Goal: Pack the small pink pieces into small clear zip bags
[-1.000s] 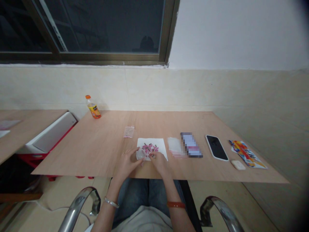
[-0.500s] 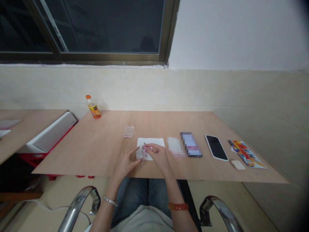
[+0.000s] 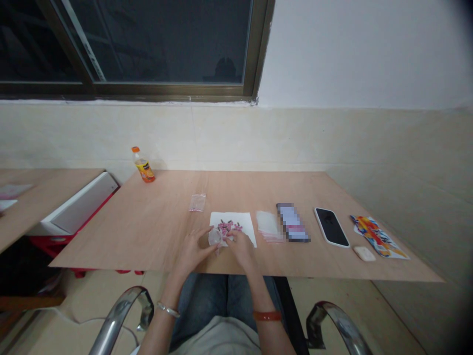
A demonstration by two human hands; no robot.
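Note:
My left hand [image 3: 195, 250] is closed around a small clear plastic bag or cup [image 3: 214, 237]; which of the two it is, I cannot tell. The round mouth of this clear thing faces up. Beside it, my right hand [image 3: 242, 247] has its thumb and fingers pinched together at the lower edge of the small pink and dark pieces [image 3: 226, 227]. Whatever is between those fingertips is too small to make out. The pieces lie heaped on a white sheet of paper [image 3: 250, 228] under my hands.
A small clear zip bag [image 3: 197, 202] lies beyond the paper. To the right are a stack of clear bags [image 3: 267, 224], a blurred phone [image 3: 293, 223], a white-edged phone [image 3: 331, 227], a white case [image 3: 364, 254] and a colourful packet [image 3: 379, 236]. An orange drink bottle [image 3: 144, 166] stands far left.
My right hand has drawn back toward the near side of the paper, uncovering more of the pink pieces. The left hand and the clear thing stay in place.

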